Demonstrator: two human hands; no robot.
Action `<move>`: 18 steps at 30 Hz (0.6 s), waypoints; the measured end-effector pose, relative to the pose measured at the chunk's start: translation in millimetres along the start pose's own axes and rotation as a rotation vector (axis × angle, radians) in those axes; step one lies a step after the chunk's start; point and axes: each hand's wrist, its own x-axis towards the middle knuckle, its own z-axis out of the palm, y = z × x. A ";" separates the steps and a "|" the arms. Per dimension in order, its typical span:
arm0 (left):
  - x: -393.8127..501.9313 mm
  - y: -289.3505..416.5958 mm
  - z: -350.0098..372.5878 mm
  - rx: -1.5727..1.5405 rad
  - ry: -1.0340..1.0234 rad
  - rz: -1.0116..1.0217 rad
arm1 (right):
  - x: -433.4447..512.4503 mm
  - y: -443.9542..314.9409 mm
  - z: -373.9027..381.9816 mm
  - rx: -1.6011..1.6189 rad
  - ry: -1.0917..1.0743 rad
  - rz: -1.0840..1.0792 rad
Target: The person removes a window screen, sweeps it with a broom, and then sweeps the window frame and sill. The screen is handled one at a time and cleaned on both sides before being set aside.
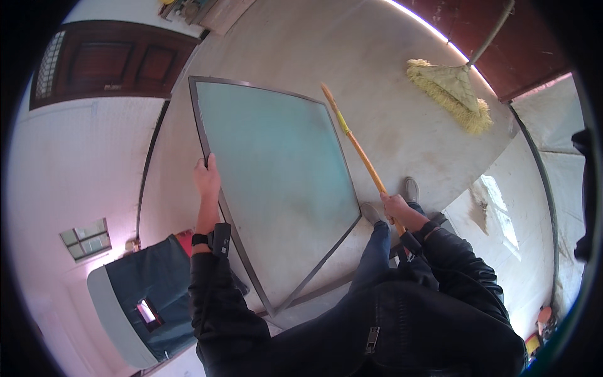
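A large framed glass pane (278, 179) with a dark metal frame stands tilted in front of me, one lower corner close to my shoe. My left hand (207, 176) grips the left side of its frame. In my right hand (397, 208) is a long wooden pole (362, 155), with a yellow-green band partway along and a pointed far end. The pole slants past the pane's right side; its near end is hidden behind my forearm.
A straw broom (450, 92) leans at the dark red door or gate (527, 42). A dark-covered piece of furniture (155, 287) is at lower left. A brown wooden door (113, 63) is at upper left. Small items lie at the far lower right.
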 end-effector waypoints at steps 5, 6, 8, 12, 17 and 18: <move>-77.6 -69.2 -10.0 -0.094 -0.206 -0.266 | 16.0 -12.6 36.7 -0.030 -0.033 -0.075; -93.5 -79.2 -12.8 -0.080 -0.221 -0.306 | 21.4 -13.9 42.5 -0.031 -0.031 -0.074; -116.0 -95.6 -19.1 0.001 -0.174 -0.259 | 38.8 -15.0 57.3 -0.082 -0.032 -0.063; -129.1 -105.0 -22.4 0.108 -0.107 -0.166 | 82.8 -12.2 101.1 -0.243 -0.083 -0.154; -117.6 -96.1 -16.5 0.056 -0.110 -0.204 | 54.9 -43.7 176.3 -0.701 -0.376 -0.649; -116.0 -95.1 -15.7 0.058 -0.108 -0.231 | 29.2 -50.1 192.4 -0.554 -0.349 -0.435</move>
